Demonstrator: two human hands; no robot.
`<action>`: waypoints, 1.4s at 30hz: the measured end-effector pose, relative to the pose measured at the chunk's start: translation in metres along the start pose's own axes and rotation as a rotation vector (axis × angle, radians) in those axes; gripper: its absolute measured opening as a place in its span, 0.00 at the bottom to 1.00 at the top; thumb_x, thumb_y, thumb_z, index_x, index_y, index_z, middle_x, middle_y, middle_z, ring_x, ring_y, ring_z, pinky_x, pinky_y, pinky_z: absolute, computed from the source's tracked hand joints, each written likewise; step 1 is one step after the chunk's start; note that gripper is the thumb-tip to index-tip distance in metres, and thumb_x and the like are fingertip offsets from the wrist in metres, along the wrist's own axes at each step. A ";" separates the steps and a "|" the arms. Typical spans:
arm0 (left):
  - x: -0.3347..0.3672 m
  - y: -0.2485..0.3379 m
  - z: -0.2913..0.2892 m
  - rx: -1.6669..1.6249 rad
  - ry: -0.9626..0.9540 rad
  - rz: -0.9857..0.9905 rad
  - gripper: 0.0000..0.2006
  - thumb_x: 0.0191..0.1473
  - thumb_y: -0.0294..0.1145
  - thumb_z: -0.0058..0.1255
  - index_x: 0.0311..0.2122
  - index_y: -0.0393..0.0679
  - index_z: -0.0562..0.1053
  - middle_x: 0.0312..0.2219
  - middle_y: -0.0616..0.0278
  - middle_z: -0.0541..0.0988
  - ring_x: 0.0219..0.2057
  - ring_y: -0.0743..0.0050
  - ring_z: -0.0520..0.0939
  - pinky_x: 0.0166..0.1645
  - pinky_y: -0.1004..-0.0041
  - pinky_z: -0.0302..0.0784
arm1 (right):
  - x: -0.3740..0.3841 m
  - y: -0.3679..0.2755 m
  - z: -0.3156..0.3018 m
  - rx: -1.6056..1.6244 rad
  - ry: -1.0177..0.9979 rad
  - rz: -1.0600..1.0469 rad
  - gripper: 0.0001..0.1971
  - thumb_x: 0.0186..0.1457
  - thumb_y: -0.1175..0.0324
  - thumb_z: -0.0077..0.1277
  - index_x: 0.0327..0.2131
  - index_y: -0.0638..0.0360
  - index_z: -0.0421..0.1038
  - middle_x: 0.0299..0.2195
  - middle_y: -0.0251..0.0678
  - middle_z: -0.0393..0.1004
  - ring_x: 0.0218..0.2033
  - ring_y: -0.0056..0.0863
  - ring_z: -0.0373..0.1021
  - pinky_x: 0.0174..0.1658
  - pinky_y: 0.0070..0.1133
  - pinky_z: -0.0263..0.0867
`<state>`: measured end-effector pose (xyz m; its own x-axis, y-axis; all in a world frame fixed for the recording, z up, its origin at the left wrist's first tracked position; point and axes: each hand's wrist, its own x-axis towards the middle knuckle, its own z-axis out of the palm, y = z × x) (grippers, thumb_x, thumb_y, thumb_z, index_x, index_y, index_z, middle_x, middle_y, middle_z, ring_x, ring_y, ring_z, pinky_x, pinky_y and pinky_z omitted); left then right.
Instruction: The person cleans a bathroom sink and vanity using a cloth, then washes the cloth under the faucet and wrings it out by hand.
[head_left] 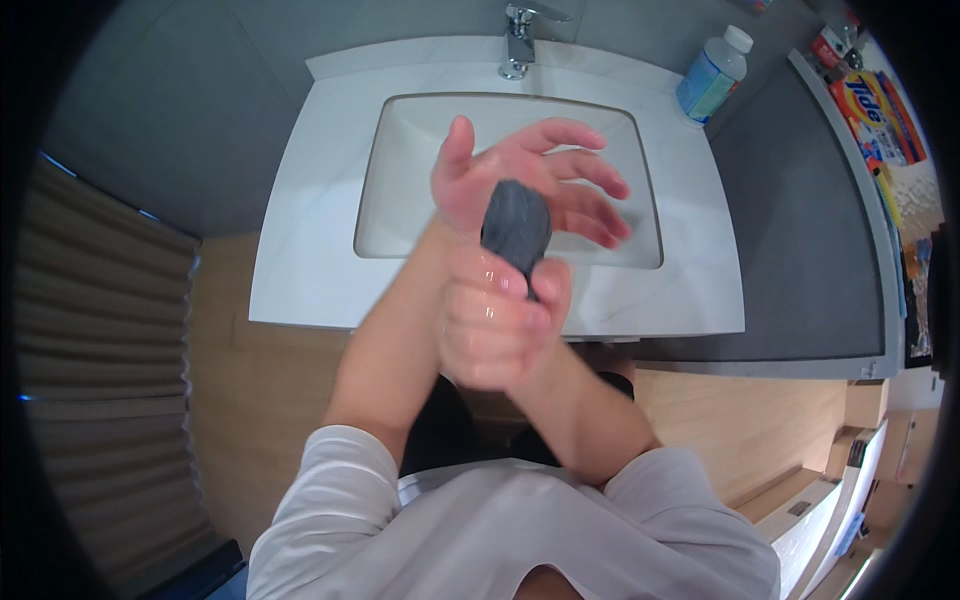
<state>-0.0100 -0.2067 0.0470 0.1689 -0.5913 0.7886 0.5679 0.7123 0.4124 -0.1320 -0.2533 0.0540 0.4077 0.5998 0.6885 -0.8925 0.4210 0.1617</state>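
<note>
My right hand is wet, its fingers wrapped round the lower end of a dark grey rounded block. The block's rough-looking top rises out of the fist; I cannot tell whether it is soap, stone or a sponge. Behind it, over the white sink basin, my left hand is palm up with fingers spread, holding nothing. The block overlaps the heel of the left palm in the head view, and whether they touch is unclear. The right fist crosses in front of the left forearm.
A chrome faucet stands behind the basin on the white countertop. At the back right corner is a bottle with a white cap. To the right are a grey panel and an orange package. A pleated curtain hangs left.
</note>
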 end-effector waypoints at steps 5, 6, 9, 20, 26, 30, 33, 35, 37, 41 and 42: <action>0.047 -0.032 0.086 -0.233 -0.312 0.230 0.22 0.64 0.49 0.45 0.58 0.53 0.66 0.48 0.60 0.74 0.44 0.44 0.80 0.50 0.42 0.69 | 0.043 0.065 -0.009 0.240 -0.471 0.083 0.08 0.57 0.66 0.53 0.35 0.59 0.67 0.21 0.31 0.68 0.17 0.22 0.62 0.22 0.22 0.60; 0.044 -0.035 0.111 -0.290 -0.294 0.236 0.16 0.64 0.45 0.45 0.54 0.52 0.69 0.40 0.62 0.77 0.38 0.48 0.81 0.44 0.47 0.71 | 0.041 0.069 -0.011 0.222 -0.445 0.078 0.08 0.57 0.66 0.53 0.34 0.59 0.67 0.21 0.30 0.67 0.17 0.21 0.61 0.22 0.22 0.59; 0.034 -0.067 0.181 -0.527 -0.270 0.572 0.07 0.65 0.35 0.44 0.42 0.48 0.74 0.20 0.66 0.77 0.21 0.60 0.78 0.29 0.61 0.72 | 0.030 0.076 0.001 0.086 -0.301 0.082 0.08 0.58 0.66 0.53 0.32 0.58 0.66 0.20 0.29 0.66 0.17 0.20 0.60 0.21 0.21 0.57; 0.035 -0.037 0.231 -0.012 0.203 0.516 0.27 0.71 0.43 0.36 0.27 0.28 0.70 0.09 0.66 0.63 0.09 0.77 0.62 0.19 0.73 0.64 | -0.024 0.106 0.064 -0.535 0.416 0.518 0.13 0.59 0.65 0.53 0.23 0.54 0.65 0.16 0.23 0.59 0.15 0.15 0.54 0.18 0.18 0.48; 0.028 0.017 0.193 0.549 0.730 -0.086 0.22 0.73 0.41 0.22 0.30 0.38 0.61 0.04 0.71 0.58 0.04 0.80 0.57 0.11 0.72 0.60 | 0.022 0.018 0.081 -1.221 0.807 0.898 0.07 0.54 0.71 0.55 0.38 0.57 0.73 0.25 0.25 0.67 0.26 0.15 0.62 0.28 0.18 0.59; 0.063 0.049 0.154 0.819 0.817 -0.179 0.19 0.72 0.39 0.33 0.30 0.37 0.65 0.06 0.70 0.57 0.05 0.78 0.58 0.14 0.73 0.62 | 0.051 -0.022 0.090 -1.756 0.947 0.652 0.13 0.51 0.63 0.59 0.36 0.59 0.74 0.30 0.31 0.74 0.33 0.23 0.67 0.39 0.23 0.66; 0.096 0.061 0.124 1.163 0.906 -0.243 0.19 0.71 0.39 0.31 0.30 0.39 0.65 0.06 0.70 0.57 0.05 0.79 0.60 0.14 0.73 0.62 | 0.062 -0.061 0.092 -1.942 0.992 0.467 0.13 0.50 0.61 0.60 0.32 0.60 0.73 0.26 0.30 0.71 0.29 0.24 0.66 0.34 0.24 0.65; 0.113 0.064 0.108 1.246 0.992 -0.246 0.18 0.71 0.37 0.31 0.28 0.40 0.64 0.07 0.69 0.57 0.04 0.77 0.59 0.12 0.72 0.59 | 0.066 -0.082 0.083 -1.975 0.996 0.343 0.13 0.49 0.61 0.60 0.30 0.60 0.72 0.24 0.30 0.69 0.26 0.23 0.65 0.30 0.24 0.64; 0.117 0.064 0.079 1.318 1.067 -0.246 0.18 0.70 0.36 0.32 0.27 0.40 0.64 0.08 0.68 0.58 0.04 0.75 0.58 0.10 0.70 0.57 | 0.068 -0.099 0.085 -2.017 1.078 0.162 0.08 0.48 0.66 0.58 0.25 0.56 0.70 0.20 0.26 0.66 0.22 0.19 0.59 0.22 0.22 0.56; 0.080 0.062 0.009 1.642 1.028 -0.195 0.19 0.70 0.37 0.33 0.28 0.37 0.66 0.08 0.66 0.62 0.06 0.77 0.63 0.14 0.72 0.61 | 0.050 -0.149 0.033 -1.866 1.121 0.153 0.07 0.48 0.71 0.52 0.21 0.50 0.65 0.19 0.22 0.62 0.20 0.16 0.49 0.20 0.20 0.42; 0.071 0.061 -0.005 1.651 1.059 -0.200 0.17 0.69 0.35 0.33 0.29 0.36 0.67 0.08 0.67 0.61 0.07 0.78 0.63 0.16 0.72 0.63 | 0.044 -0.157 0.022 -1.860 1.125 0.153 0.07 0.48 0.71 0.52 0.21 0.50 0.65 0.19 0.22 0.62 0.20 0.16 0.49 0.20 0.20 0.42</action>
<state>0.0405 -0.2069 0.1260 0.8943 -0.1986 0.4010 -0.4326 -0.1542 0.8883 0.0218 -0.3078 0.0742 0.9003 0.4289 -0.0739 -0.0455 -0.0761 -0.9961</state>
